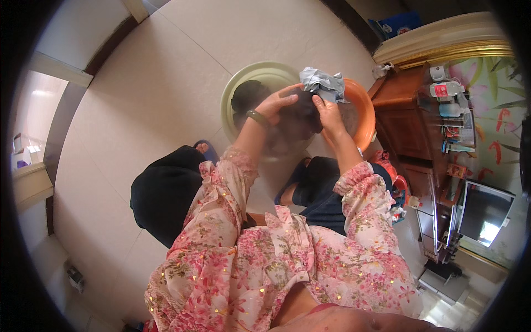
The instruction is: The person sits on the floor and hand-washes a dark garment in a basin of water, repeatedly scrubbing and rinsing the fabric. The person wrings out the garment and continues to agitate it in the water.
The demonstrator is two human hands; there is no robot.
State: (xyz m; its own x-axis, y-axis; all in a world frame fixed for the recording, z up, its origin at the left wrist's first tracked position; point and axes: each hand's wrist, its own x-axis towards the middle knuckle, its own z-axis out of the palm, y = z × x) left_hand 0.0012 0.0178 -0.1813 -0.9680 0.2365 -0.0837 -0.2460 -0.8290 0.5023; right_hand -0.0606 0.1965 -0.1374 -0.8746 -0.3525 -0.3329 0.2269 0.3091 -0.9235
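A dark wet-looking cloth (306, 106) is stretched between my two hands above a pale green basin (227, 97). My left hand (277, 106), with a bracelet at its wrist, grips the cloth's left side. Its right side is pinched in my right hand (330, 114), thumb on top. More dark fabric (249, 96) lies in the green basin, blurred where it passes under my arms. Just beyond my fingers is a crumpled light grey cloth (322, 81), overlapping the rim of an orange basin (361, 108). Whether it is joined to the dark cloth, I cannot tell.
Both basins stand on a tiled floor (166, 79), close before my feet. To the right, a wooden cabinet (400, 101) holds bottles, a white mug (439, 73) and a screen (486, 213). A red plastic bag (383, 162) is beside my right knee.
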